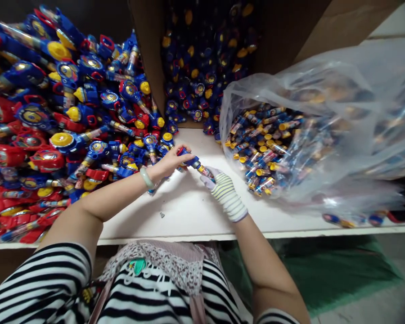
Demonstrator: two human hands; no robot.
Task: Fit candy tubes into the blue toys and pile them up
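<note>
My bare left hand (170, 163), with a pale green bangle at the wrist, is closed around the blue head of a small plastic toy (193, 162). A printed tube (204, 171) with yellow and dark bands extends from that toy toward the lower right. Its other end sits in the closed fingers of my right hand (225, 192), which wears a striped white glove. The toy is held in line between both hands, just above the white table (185, 211). Whether the tube is fully seated in the blue head cannot be made out.
A large heap of blue and red toys (67, 112) fills the left side. Behind stands a cardboard box (148, 54) with more blue toys. At right, a clear plastic bag (324, 76) lies open, showing many printed tubes (266, 144). Small grey bits (162, 215) lie near the table's front edge.
</note>
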